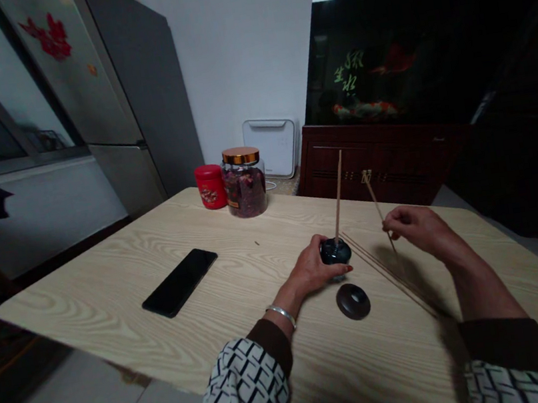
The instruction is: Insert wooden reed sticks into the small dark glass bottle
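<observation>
My left hand [312, 268] is wrapped round a small dark holder [336, 251] on the wooden table [111, 292]. One thin incense stick [338, 196] stands upright in the holder. My right hand [417, 225] pinches a second stick [377, 204], tilted, to the right of the holder. More sticks [391, 275] lie flat on the table between my hands. A dark round lid [353, 301] lies just in front of the holder.
A black phone [181, 282] lies left of centre. A red tin [211, 186] and a glass jar [244, 182] with a copper lid stand at the far edge. Behind are a fridge [131, 94], a white appliance [271, 146] and a dark cabinet [378, 158].
</observation>
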Motion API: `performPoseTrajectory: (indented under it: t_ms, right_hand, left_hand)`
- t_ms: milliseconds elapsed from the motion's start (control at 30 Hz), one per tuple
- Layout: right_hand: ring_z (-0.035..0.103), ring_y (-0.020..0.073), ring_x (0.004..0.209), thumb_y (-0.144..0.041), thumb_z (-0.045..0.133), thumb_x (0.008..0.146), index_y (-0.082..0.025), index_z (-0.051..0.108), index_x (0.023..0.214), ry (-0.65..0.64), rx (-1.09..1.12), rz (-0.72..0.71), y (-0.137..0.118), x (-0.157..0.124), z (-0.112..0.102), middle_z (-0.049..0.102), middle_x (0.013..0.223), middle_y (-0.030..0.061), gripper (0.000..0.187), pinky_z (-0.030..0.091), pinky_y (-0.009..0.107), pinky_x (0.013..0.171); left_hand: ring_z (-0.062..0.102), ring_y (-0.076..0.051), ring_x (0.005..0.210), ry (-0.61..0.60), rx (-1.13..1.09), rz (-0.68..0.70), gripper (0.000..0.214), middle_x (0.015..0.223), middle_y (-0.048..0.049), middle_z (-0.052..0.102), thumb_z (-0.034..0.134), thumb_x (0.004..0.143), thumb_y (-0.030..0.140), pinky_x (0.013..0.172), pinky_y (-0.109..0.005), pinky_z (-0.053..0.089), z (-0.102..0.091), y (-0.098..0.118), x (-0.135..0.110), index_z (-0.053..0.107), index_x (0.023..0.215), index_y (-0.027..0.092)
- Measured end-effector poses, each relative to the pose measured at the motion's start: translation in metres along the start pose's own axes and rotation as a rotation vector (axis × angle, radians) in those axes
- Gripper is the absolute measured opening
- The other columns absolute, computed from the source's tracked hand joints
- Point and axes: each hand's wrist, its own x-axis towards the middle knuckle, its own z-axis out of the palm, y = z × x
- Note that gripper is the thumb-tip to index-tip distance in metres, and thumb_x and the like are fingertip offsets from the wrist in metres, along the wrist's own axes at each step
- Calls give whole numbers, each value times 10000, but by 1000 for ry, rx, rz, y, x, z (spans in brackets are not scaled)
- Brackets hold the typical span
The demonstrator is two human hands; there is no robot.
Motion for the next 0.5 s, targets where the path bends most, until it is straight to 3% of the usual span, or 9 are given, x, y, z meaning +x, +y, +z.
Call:
performPoseTrajectory:
  t_ms: [133,200,300,500]
  right_hand:
    - [634,125,591,-327,732,687,-186,655,761,416,596,-14,-38,-7,-7,702,744,25,177,404,189,460]
    - [639,116,598,-304,751,690,-185,648,769,508,771,-77,-55,-11,1,711,769,27,175,417,179,454]
    - [650,117,616,-278,752,718,-176,648,780,525,841,-169,-71,-15,16,717,781,36,159,439,178,456]
    - [660,127,640,-272,742,766,-175,640,810,462,713,-227,-76,-19,33,707,781,29,147,479,199,485]
  left_hand:
    - [603,-223,906,-3,6,0,703,1000,-70,647,858,612,482,802,-365,491,-1,1,-1,538,1161,182]
    - [603,-223,904,-1,10,-4,695,992,-68,647,856,616,479,806,-367,494,-1,2,-1,541,1158,181]
    - [602,-219,901,0,20,-10,679,984,-60,648,857,617,464,805,-361,491,-1,4,-1,542,1148,181]
    - [605,-216,907,7,18,-17,701,998,-54,650,866,600,466,799,-342,487,-1,3,0,538,1155,191]
